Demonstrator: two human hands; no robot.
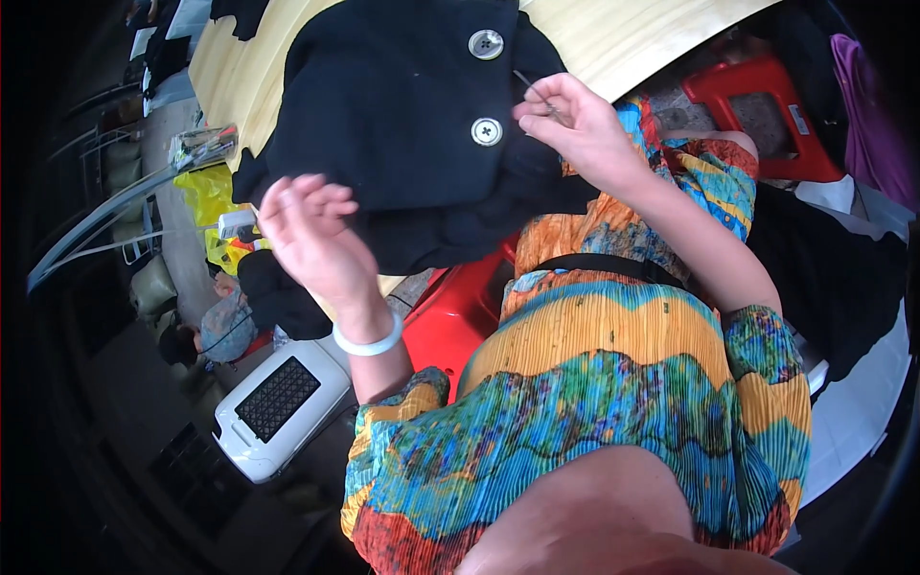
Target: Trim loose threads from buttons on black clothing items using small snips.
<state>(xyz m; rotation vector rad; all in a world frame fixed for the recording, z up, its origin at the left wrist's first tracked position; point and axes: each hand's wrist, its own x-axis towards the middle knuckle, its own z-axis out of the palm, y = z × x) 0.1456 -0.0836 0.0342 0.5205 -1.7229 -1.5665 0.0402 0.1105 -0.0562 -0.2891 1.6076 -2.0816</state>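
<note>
a: head view. state the position of the black garment (383, 125).
b: it lies on the wooden counter (623, 43), in front of the person, and reaches the near edge. two large buttons sit near its right side: the upper button (486, 44) toward the far end, the lower button (486, 131) nearer the body.

a: state the right grip.
b: the right hand (583, 129) is pinched, thumb against fingers, on a thin tool (527, 82). the tool slants up and left; its far end points between the two buttons. its exact kind is too small to tell. the fingertips are just right of the lower button.

a: state the left grip.
b: the left hand (316, 235) is wide, fingers loosely bent, palm turned up. it is in front of the garment's lower left corner; contact cannot be told. a pale bracelet (369, 337) is around the wrist.

a: list the surroundings.
b: left: a white block (237, 224) just beside the left hand, a yellow bag (196, 196), a co-worker (227, 331), and a white box (278, 401) with a dark grid panel. right: a red stool (805, 144) and a purple cloth (867, 115).
</note>
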